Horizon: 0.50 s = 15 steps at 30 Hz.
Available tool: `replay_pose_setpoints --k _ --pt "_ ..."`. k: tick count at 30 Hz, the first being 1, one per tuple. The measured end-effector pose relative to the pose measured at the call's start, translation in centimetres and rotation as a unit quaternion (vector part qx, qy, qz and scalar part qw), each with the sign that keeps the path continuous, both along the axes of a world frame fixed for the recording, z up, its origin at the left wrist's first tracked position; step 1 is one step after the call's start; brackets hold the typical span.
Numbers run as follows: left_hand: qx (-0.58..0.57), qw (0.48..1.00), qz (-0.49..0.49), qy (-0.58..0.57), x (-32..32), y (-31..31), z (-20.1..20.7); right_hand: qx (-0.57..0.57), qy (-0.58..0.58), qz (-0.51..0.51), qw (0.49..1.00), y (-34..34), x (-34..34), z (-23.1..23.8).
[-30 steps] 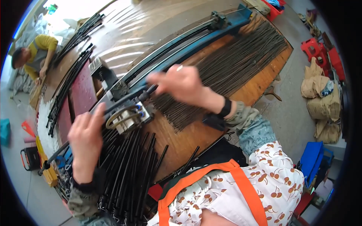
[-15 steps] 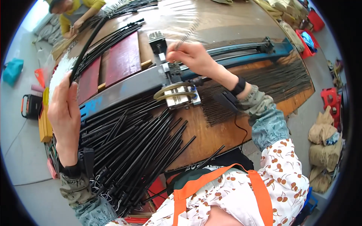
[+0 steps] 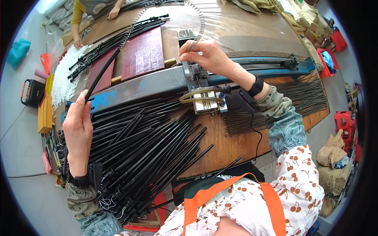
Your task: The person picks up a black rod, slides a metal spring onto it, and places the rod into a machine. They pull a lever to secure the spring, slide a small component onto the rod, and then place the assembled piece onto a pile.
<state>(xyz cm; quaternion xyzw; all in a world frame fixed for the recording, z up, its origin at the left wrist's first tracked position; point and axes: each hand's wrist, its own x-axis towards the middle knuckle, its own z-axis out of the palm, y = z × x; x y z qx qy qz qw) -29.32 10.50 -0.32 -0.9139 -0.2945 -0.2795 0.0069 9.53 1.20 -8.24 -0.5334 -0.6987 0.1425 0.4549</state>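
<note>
My left hand [image 3: 78,129] is closed around the lower end of a thin black tube [image 3: 103,73], which slants up and away over the dark red boards. From the tube's far end a long thin coil spring [image 3: 202,23] rises, bends over in a high arch and comes down to my right hand [image 3: 210,59]. Thumb and fingers there pinch the spring's end, just above a metal clamping fixture [image 3: 204,100] with a looped hose. The fixture sits on a long metal rail [image 3: 157,80]. Below the rail lies a heap of black tubes [image 3: 145,149].
Many loose springs [image 3: 283,102] lie on the table at right. Dark red boards [image 3: 143,55] carry more black rods. White small pieces [image 3: 63,78] are heaped at far left, near another person's hand [image 3: 113,13]. A cable [image 3: 258,145] hangs over the table's front edge.
My left hand has lowered slightly, bringing the tube down and nearer. The spring's arch now shows between the tube's end and my right hand. The view has shifted a little.
</note>
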Motion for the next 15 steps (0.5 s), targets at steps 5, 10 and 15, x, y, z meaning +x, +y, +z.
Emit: replay_pose_setpoints --k 5,10,15 --pt "0.005 1.000 -0.012 0.007 0.7 0.3 -0.2 -0.025 -0.053 0.033 0.998 1.8 -1.5 0.0" --pt "0.003 1.000 -0.007 -0.004 0.8 1.2 -0.3 0.032 -0.280 -0.013 0.959 1.5 -1.1 -1.0" --pt "0.012 0.996 0.035 0.080 -0.2 2.9 -1.4 0.076 -0.420 -0.189 0.884 -6.9 10.2 -3.1"
